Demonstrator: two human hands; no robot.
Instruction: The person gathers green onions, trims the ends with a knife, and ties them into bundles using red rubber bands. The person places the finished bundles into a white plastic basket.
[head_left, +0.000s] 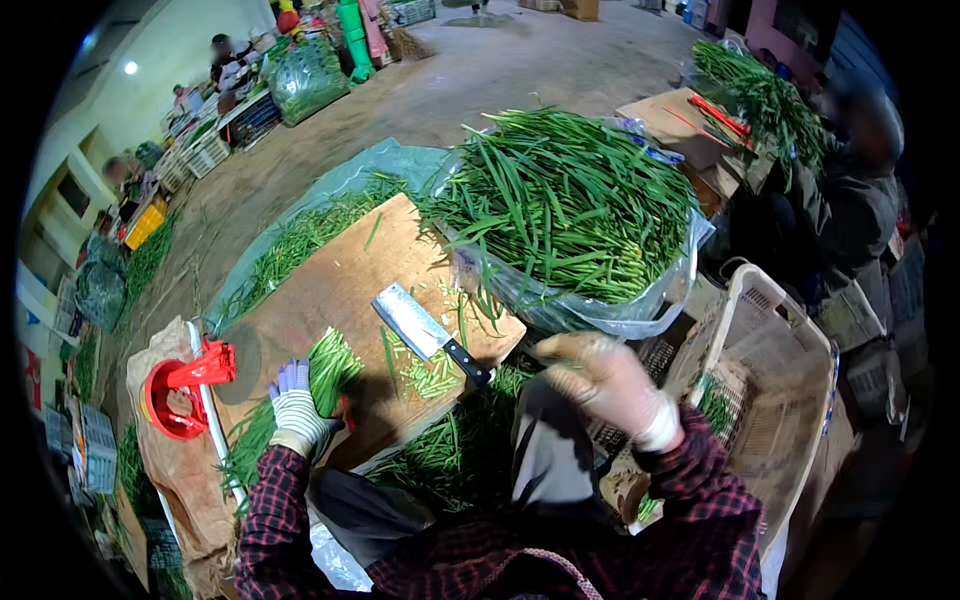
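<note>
My left hand, in a striped glove, lies against a bunch of green leafy stalks at the near left of a wooden board. Whether its fingers close around the bunch cannot be told. My right hand, in a pale glove, is blurred in the air above my knee, right of the board; its fingers are partly bent. A cleaver with a black handle lies flat on the board between the hands, among cut stalk ends. Beyond the board stands a large heap of green leafy stalks in clear plastic.
Red strips lie over a red bowl at the left. A plastic basket stands at my right. Loose greens lie below the board's near edge. A person sits at the far right beside another board; others sit at the far left.
</note>
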